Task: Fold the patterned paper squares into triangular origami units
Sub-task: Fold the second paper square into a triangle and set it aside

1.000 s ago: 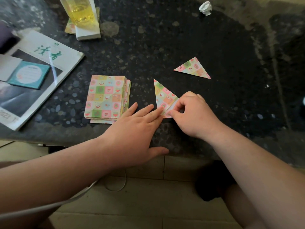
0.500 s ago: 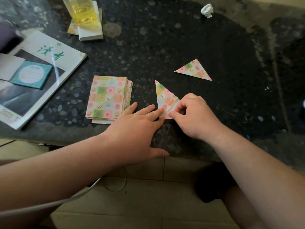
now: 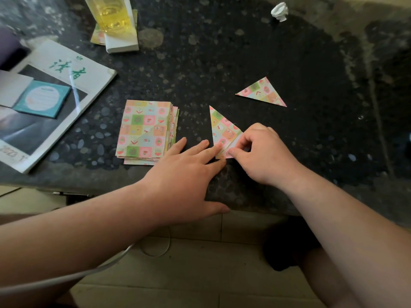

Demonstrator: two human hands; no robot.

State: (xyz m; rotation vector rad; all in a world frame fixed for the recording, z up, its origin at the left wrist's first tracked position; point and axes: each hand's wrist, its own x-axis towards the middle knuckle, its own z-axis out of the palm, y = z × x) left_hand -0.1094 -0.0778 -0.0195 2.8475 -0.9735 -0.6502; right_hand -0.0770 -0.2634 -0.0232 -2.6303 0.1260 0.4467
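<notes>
Counting two folded bits, near triangle (image 3: pixel 223 127) and far triangle (image 3: pixel 262 92), plus one stack of squares (image 3: pixel 144 130), one magazine (image 3: pixel 66 70), one glass (image 3: pixel 109 14), one paper wad (image 3: pixel 279 11).

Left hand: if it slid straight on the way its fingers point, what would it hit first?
The half-folded paper, which the left hand already touches; then probably the right hand.

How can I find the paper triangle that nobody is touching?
Start at the dark speckled table and find the stack of patterned squares near its front edge. To its right, the left hand and right hand work on one triangle; the other triangle lies beyond it, farther right. It alone lies flat and untouched.
</notes>
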